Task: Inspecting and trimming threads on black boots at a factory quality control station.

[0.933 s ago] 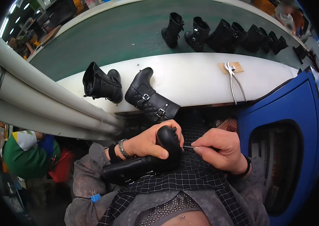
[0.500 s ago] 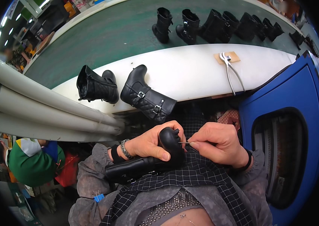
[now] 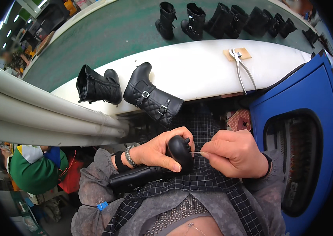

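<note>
– What lies at right on the white ledge (image 3: 198,80)?
– I note metal pliers (image 3: 239,72), their head resting on a tan block (image 3: 246,53), handles pointing toward the near edge.
– And beyond the ledge?
– A green worktop (image 3: 95,47), with a row of black boots (image 3: 239,23) along its right part.
– The flanks?
– From where I stand, a blue machine housing (image 3: 296,90) at right, thick pale pipes (image 3: 36,114) at left, and below these a person in green (image 3: 34,169) beside a red item (image 3: 70,177).

Left hand (image 3: 156,152) curled, right hand (image 3: 237,153) pinching
</note>
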Tool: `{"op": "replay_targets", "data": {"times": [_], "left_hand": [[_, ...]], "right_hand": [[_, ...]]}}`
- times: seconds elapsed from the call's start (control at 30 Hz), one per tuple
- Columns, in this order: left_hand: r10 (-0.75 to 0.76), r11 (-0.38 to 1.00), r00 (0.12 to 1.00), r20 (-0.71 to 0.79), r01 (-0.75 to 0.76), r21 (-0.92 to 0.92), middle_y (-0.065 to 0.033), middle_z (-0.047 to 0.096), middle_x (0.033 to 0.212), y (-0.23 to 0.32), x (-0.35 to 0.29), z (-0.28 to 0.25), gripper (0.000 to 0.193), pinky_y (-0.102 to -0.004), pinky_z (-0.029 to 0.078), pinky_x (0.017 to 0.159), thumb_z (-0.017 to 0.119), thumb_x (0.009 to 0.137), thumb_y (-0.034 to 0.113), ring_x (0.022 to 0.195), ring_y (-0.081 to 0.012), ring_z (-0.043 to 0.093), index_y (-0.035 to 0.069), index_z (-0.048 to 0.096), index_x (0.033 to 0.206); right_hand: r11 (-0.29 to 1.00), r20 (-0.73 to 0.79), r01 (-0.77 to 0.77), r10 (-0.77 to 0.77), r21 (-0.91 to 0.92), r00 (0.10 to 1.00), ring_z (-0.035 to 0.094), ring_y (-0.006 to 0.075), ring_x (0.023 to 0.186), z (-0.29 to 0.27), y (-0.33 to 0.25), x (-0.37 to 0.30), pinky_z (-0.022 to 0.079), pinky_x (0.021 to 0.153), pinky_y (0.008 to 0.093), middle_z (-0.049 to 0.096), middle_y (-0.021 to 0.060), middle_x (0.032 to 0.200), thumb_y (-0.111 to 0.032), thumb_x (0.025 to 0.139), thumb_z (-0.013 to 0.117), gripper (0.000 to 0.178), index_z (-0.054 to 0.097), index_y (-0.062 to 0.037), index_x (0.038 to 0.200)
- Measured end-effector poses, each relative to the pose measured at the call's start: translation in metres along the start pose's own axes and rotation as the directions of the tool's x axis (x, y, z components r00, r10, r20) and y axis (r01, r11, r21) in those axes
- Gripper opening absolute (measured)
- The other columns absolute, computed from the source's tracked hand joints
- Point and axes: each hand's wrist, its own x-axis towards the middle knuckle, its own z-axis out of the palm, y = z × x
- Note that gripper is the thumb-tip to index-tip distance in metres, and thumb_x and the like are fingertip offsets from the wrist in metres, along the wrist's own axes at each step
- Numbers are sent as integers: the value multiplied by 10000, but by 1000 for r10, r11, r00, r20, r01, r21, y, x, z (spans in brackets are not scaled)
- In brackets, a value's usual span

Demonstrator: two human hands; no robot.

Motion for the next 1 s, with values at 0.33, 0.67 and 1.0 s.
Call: {"op": "replay_targets", "data": {"times": [0.33,0.67,1.0], "left_hand": [[-30,996,999,-43,27,-84,-33,554,982,-9,6,5,601,-276,428,827,857,654,283,924,-113,520,54,489,1070],[0,998,998,57,-3,63,-16,536,952,1,9,7,616,-258,430,761,873,631,314,868,-98,514,57,486,1036],[-27,996,998,57,31,-80,-40,554,963,-6,10,7,624,-261,438,792,874,632,307,894,-107,526,48,482,1043]], "right_hand": [[960,83,17,-41,279,996,612,211,594,4,39,7,473,516,294,619,90,714,-3,741,671,90,692,-33,823],[791,154,-50,-56,610,987,644,172,674,19,52,4,502,603,277,664,88,749,-26,799,678,23,691,-9,791],[936,32,343,-346,76,938,590,183,499,0,39,12,455,435,267,610,58,670,-15,707,710,103,696,-51,802]]}}
